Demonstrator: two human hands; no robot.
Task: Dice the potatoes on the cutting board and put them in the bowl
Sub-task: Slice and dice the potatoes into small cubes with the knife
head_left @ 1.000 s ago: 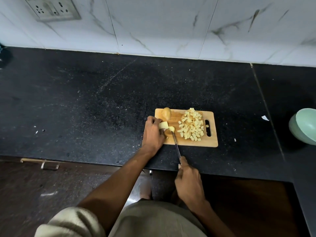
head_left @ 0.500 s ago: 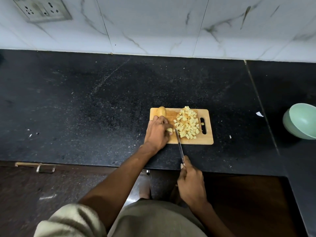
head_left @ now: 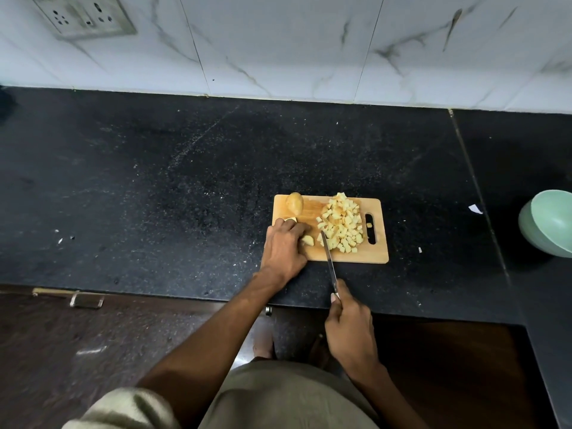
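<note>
A wooden cutting board [head_left: 376,254] lies on the black counter. A pile of diced potato [head_left: 342,221] covers its right half. A whole potato piece with skin [head_left: 294,203] sits at the board's far left corner. My left hand [head_left: 284,247] rests on the board's left side, its curled fingers holding a cut potato chunk [head_left: 307,240]. My right hand [head_left: 351,326] grips the handle of a knife [head_left: 328,257], whose blade points away from me, its tip on the board just right of the chunk. A pale green bowl [head_left: 548,222] stands at the far right.
A white marble wall with a socket plate [head_left: 83,15] backs the counter. Small white scraps [head_left: 475,209] lie on the counter right of the board. A drawer handle [head_left: 85,300] shows below the counter edge at left.
My left hand has shifted over the potato chunk and now covers most of it. The knife has moved slightly right, away from the chunk toward the diced pile.
</note>
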